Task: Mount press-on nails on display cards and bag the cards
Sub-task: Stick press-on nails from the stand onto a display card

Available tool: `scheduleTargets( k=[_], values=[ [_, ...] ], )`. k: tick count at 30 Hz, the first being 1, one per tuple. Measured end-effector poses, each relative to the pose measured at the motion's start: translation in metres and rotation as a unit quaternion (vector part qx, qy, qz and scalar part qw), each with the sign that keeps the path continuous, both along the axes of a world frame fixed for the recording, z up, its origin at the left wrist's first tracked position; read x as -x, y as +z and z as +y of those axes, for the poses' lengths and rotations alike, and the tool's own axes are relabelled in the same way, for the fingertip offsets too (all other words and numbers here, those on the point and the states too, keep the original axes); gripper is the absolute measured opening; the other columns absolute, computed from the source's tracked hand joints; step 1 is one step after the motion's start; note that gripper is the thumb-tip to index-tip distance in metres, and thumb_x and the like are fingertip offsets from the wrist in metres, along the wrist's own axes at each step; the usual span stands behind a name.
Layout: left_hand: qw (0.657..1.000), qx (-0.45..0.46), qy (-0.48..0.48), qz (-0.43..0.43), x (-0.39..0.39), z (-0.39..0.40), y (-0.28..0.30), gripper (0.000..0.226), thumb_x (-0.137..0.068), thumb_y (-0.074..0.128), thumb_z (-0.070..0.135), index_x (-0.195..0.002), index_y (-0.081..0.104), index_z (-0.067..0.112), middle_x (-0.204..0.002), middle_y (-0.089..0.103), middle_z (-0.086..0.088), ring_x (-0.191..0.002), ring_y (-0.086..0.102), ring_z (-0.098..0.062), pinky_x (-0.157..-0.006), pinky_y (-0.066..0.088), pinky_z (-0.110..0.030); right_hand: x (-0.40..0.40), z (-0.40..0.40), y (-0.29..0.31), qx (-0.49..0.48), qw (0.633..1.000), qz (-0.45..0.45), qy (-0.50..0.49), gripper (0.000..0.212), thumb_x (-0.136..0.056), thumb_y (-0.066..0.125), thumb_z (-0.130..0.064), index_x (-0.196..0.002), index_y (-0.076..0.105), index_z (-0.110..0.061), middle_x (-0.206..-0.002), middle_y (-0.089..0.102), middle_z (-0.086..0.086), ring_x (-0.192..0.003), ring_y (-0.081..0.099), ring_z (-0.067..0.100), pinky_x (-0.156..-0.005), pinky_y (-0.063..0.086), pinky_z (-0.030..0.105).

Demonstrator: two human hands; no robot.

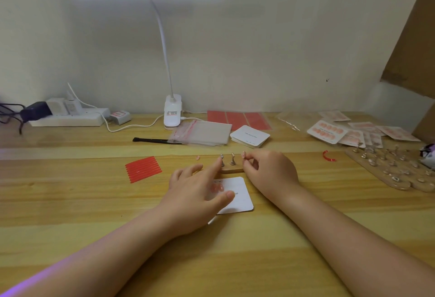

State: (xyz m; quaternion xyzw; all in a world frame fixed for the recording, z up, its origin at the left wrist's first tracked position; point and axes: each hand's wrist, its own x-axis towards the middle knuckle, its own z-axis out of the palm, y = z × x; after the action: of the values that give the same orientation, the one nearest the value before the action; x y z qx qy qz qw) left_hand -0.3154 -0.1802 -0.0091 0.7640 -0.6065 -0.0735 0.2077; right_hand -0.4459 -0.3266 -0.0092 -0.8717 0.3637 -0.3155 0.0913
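White display card (240,199), rounded corners, few pink nails (217,188) mounted

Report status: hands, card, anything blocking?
Left hand open over display card. Right hand pinching at wooden nail stand. Nothing blocking.

A white display card (240,199) with rounded corners lies flat at the centre of the frame, slightly rotated, with a few pink press-on nails (217,188) already stuck near its upper left. One loose pink nail (198,157) rests on the wood left of centre. A stack of blank white cards (250,136) sits above centre, beside a pile of clear zip bags (204,132) with red seal strips. At the right edge of the frame, finished cards (327,131) carrying rows of pink nails lie fanned and overlapping, some inside clear bags.
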Motion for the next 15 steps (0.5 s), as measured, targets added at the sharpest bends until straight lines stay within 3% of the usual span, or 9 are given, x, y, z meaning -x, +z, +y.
scheduleTargets(
  k=[3, 7, 12, 15],
  values=[
    [0.997, 0.068, 0.005, 0.022, 0.0, 0.001, 0.002, 0.061, -0.094, 0.044, 0.053, -0.149, 0.02, 0.042, -0.144, 0.039, 0.025, -0.139, 0.023, -0.005, -0.114, 0.012, -0.032, 0.001, 0.005, 0.0, -0.003, 0.993, -0.102, 0.051, 0.008, -0.089, 0.059, -0.016, -0.085, 0.066, -0.016, -0.065, 0.048, -0.012, -0.063, 0.049, 0.012, -0.057, 0.042, 0.032],
    [0.972, 0.21, 0.031, 0.101, -0.002, 0.005, 0.004, 0.038, -0.095, 0.056, 0.032, -0.132, 0.05, 0.036, -0.114, 0.059, 0.023, -0.116, 0.052, -0.004, -0.104, 0.037, -0.039, 0.0, 0.016, 0.001, -0.029, 0.976, -0.171, 0.132, 0.007, -0.089, 0.062, -0.008, -0.087, 0.066, -0.014, -0.071, 0.057, -0.011, -0.065, 0.053, 0.006, -0.062, 0.04, 0.022],
    [0.958, 0.263, 0.027, 0.109, 0.001, 0.007, 0.005, 0.034, -0.09, 0.061, 0.032, -0.121, 0.052, 0.042, -0.107, 0.06, 0.019, -0.104, 0.055, -0.006, -0.091, 0.046, -0.035, -0.003, 0.03, 0.001, -0.04, 0.956, -0.197, 0.215, 0.016, -0.084, 0.067, 0.0, -0.091, 0.073, -0.013, -0.078, 0.069, -0.002, -0.07, 0.062, 0.01, -0.067, 0.052, 0.026],
    [0.961, 0.263, 0.022, 0.083, 0.001, 0.006, 0.005, 0.033, -0.086, 0.068, 0.026, -0.119, 0.063, 0.029, -0.106, 0.062, 0.013, -0.1, 0.057, -0.012, -0.089, 0.047, -0.043, -0.004, 0.034, 0.0, -0.023, 0.948, -0.196, 0.25, 0.018, -0.083, 0.068, 0.003, -0.094, 0.074, -0.009, -0.08, 0.069, -0.003, -0.069, 0.062, 0.009, -0.066, 0.052, 0.022]
  ],
)
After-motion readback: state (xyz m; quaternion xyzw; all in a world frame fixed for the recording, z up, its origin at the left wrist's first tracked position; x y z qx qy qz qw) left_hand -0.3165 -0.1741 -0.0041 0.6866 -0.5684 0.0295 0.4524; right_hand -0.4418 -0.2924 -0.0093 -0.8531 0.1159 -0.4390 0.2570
